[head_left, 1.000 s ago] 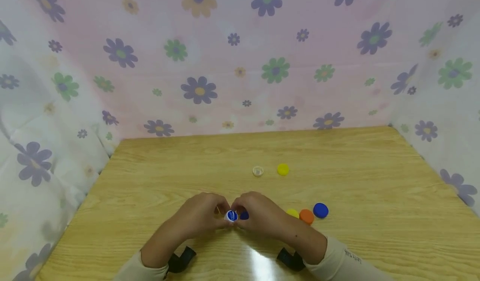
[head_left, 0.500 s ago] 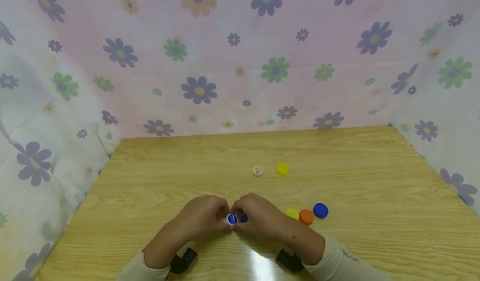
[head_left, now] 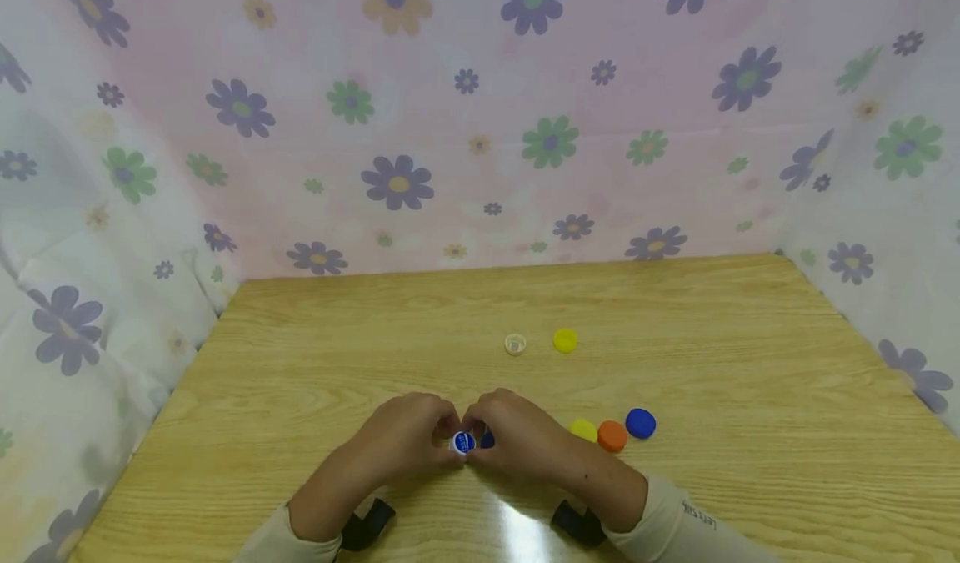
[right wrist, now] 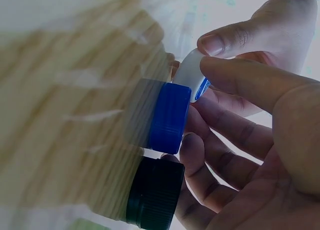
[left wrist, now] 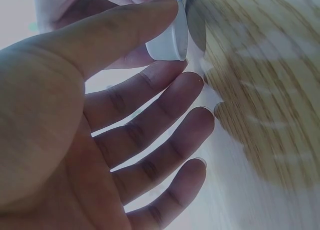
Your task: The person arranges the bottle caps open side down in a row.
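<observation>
Between my two hands, just in front of me, is a white bottle cap (head_left: pixel 463 443) with a blue printed top. My left hand (head_left: pixel 401 439) pinches its left side with thumb and index finger; the other fingers spread loosely, as the left wrist view shows. On the opposite side my right hand (head_left: pixel 521 436) pinches the same cap (right wrist: pixel 190 72) with its thumb and index finger. In the right wrist view, a blue cap (right wrist: pixel 171 118) and a dark ribbed cap (right wrist: pixel 156 192) stand on the table beside the right hand's curled fingers.
Right of my right forearm lie a yellow cap (head_left: pixel 583 430), an orange cap (head_left: pixel 612 436) and a blue cap (head_left: pixel 641 423) in a row. Farther back are a clear cap (head_left: pixel 515 344) and another yellow cap (head_left: pixel 566 340). Flowered cloth (head_left: pixel 465 129) hangs around the wooden table (head_left: pixel 322 338).
Both hands have shifted slightly toward me with the white bottle cap, and its printed top has turned a little. The other caps lie where they were.
</observation>
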